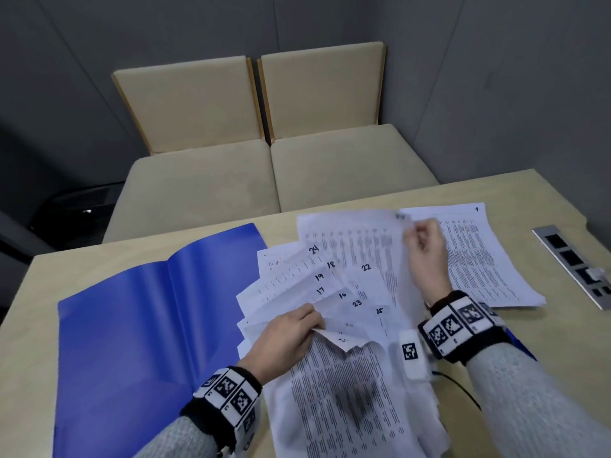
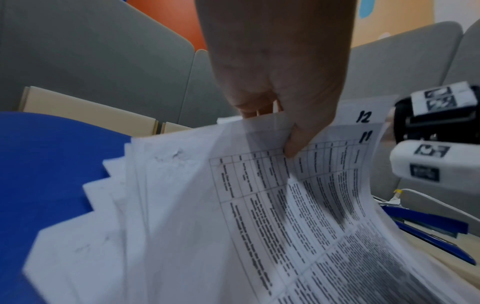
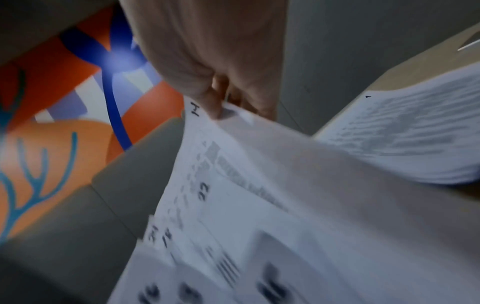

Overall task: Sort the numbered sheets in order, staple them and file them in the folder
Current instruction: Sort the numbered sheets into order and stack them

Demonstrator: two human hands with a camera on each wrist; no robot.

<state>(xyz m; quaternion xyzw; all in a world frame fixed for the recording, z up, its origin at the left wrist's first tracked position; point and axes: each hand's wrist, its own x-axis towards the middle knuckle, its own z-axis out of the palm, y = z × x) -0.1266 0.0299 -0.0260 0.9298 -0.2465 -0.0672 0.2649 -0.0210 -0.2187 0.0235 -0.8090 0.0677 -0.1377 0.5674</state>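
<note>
A fan of white numbered sheets [image 1: 317, 285] lies spread on the table, showing 15 to 24. My left hand [image 1: 291, 332] pinches the top corner of a printed sheet [image 2: 259, 205] at the near side of the fan; sheets marked 11 and 12 show behind it. My right hand [image 1: 426, 256] pinches the corner of a lifted sheet [image 3: 233, 164] marked 14, held up over the fan. A separate pile topped by sheet 1 [image 1: 479, 256] lies at the right. The open blue folder [image 1: 132, 319] lies on the left. A blue stapler [image 2: 426, 224] sits at the right, under my right arm.
The wooden table [image 1: 545, 328] carries a metal socket strip [image 1: 575, 262] at its right edge. Two beige seats [image 1: 264, 173] stand beyond the far edge, against grey walls. A black cable [image 1: 463, 388] trails from my right wrist.
</note>
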